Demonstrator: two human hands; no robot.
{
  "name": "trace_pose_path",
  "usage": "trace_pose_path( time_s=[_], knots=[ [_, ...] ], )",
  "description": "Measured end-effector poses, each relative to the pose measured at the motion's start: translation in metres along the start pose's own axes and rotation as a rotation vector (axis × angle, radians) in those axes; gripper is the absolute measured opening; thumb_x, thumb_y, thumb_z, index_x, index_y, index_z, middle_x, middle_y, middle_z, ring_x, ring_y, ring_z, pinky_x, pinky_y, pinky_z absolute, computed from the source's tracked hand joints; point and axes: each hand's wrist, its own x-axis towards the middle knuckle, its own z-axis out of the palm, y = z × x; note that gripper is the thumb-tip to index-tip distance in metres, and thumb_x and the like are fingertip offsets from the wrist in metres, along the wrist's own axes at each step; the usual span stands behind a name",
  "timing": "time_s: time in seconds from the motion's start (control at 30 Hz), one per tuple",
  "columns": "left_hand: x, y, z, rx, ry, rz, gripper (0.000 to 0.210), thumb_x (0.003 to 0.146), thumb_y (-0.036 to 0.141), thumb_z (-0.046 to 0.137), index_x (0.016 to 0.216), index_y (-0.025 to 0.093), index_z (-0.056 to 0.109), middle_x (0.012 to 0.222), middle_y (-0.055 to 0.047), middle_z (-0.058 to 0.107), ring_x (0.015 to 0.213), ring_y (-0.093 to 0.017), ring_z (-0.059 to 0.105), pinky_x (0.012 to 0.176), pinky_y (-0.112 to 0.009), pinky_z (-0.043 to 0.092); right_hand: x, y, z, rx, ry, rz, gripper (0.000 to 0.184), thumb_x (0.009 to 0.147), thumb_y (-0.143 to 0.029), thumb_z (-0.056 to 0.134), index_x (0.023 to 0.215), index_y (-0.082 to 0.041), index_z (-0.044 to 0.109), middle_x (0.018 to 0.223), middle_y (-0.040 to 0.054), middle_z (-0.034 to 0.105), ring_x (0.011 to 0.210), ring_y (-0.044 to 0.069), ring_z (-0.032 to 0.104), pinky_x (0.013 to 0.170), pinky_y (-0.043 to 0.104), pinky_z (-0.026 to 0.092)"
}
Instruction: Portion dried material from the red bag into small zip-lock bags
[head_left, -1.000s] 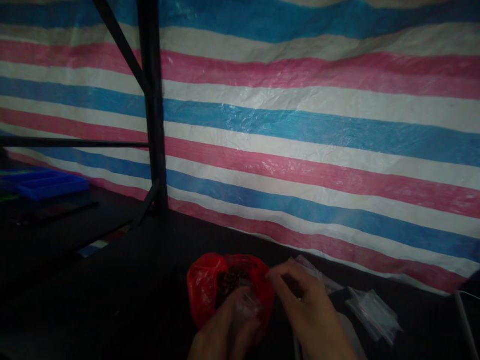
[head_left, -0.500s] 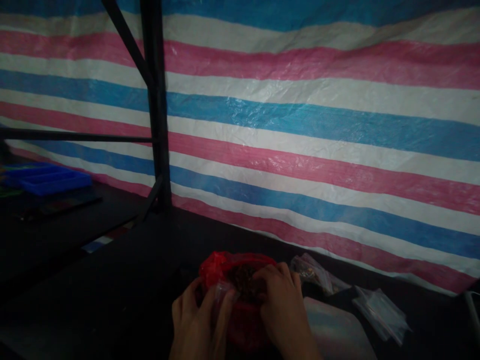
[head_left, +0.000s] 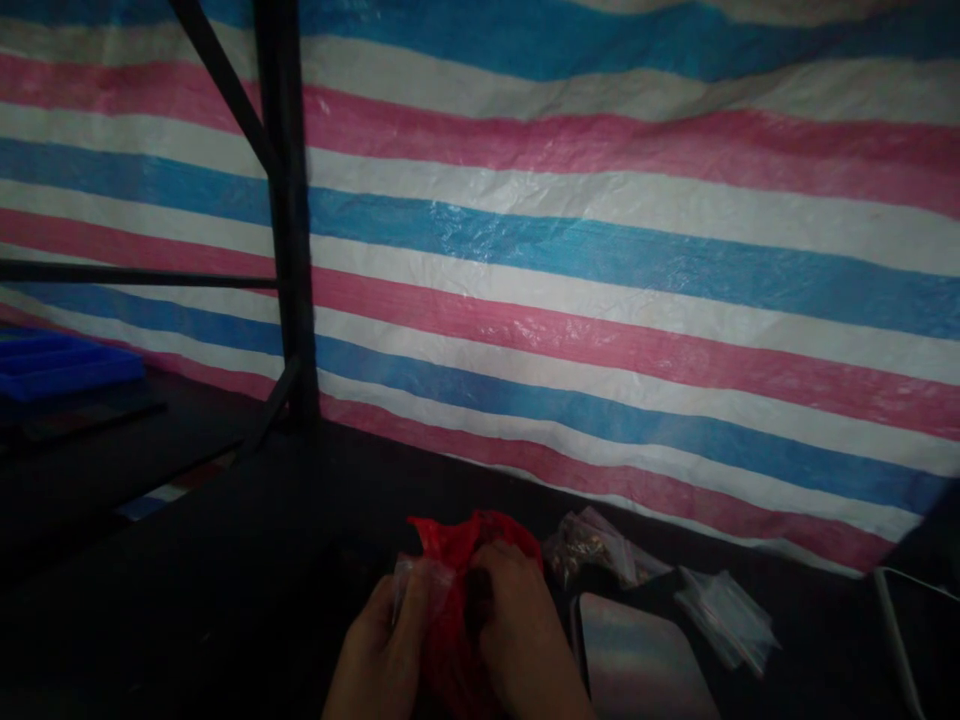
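Note:
My left hand pinches a small clear plastic bag between thumb and fingers, close against the left side of a red plastic bag. The red bag stands open on the dark table. My right hand reaches into its mouth with curled fingers, next to a dark mass inside. Those fingertips are hidden, so what they grip cannot be made out. Right of the hand lie clear bags with brownish small pieces and a flat silvery plate with a dark rim.
Flat clear zip bags lie farther right on the black table. A blue compartment tray sits at far left. A black metal post rises behind, before a striped tarp. A metal-edged object stands at the right edge.
My right hand has moved deeper into the red bag and covers most of the dark contents. My left hand still holds the clear bag. The whole view has shifted slightly right.

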Motion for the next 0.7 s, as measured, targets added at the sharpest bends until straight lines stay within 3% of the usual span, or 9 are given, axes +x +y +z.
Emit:
trace_pose_path(
  time_s=[0.1, 0.27, 0.47, 0.57, 0.7],
  knots=[
    [-0.007, 0.008, 0.005, -0.135, -0.004, -0.080, 0.059, 0.070, 0.079, 0.075, 0.079, 0.021, 0.072, 0.069, -0.001, 0.073, 0.066, -0.023, 0.069, 0.063, -0.031, 0.060, -0.001, 0.002, 0.003, 0.058, 0.031, 0.002, 0.069, 0.070, 0.011, 0.047, 0.125, -0.017, 0.076, 0.139, 0.0148, 0.072, 0.136, 0.030, 0.063, 0.116, 0.043, 0.045],
    [-0.008, 0.011, 0.008, -0.211, 0.038, -0.147, 0.060, 0.072, 0.078, 0.076, 0.086, 0.019, 0.074, 0.069, -0.001, 0.074, 0.063, -0.022, 0.069, 0.058, -0.029, 0.057, -0.002, -0.001, -0.004, 0.237, 0.015, 0.055, 0.054, 0.068, 0.008, 0.050, 0.102, -0.020, 0.081, 0.117, 0.0094, 0.080, 0.113, 0.027, 0.074, 0.098, 0.033, 0.056],
    [-0.002, 0.004, 0.005, -0.209, -0.053, -0.155, 0.063, 0.082, 0.079, 0.066, 0.098, 0.018, 0.073, 0.081, -0.003, 0.078, 0.071, -0.024, 0.072, 0.068, -0.035, 0.061, -0.007, -0.002, -0.002, 0.374, 0.021, 0.107, 0.054, 0.071, 0.006, 0.053, 0.109, -0.021, 0.079, 0.114, 0.0083, 0.081, 0.113, 0.027, 0.075, 0.095, 0.032, 0.056],
    [0.004, -0.004, -0.003, 0.001, 0.032, -0.002, 0.062, 0.089, 0.077, 0.059, 0.106, 0.018, 0.071, 0.092, -0.006, 0.078, 0.083, -0.027, 0.073, 0.081, -0.040, 0.062, -0.007, 0.002, -0.003, 0.434, 0.043, 0.154, 0.047, 0.075, 0.003, 0.057, 0.109, -0.019, 0.079, 0.113, 0.0091, 0.081, 0.109, 0.028, 0.076, 0.096, 0.035, 0.056],
    [0.009, -0.018, -0.016, 0.340, 0.272, 0.479, 0.051, 0.095, 0.063, 0.059, 0.121, 0.021, 0.069, 0.125, -0.012, 0.071, 0.115, -0.030, 0.070, 0.102, -0.044, 0.058, -0.004, 0.003, -0.008, 0.400, 0.119, 0.176, 0.043, 0.077, -0.002, 0.064, 0.112, -0.021, 0.078, 0.117, 0.0088, 0.079, 0.116, 0.030, 0.072, 0.106, 0.042, 0.051]
  ],
)
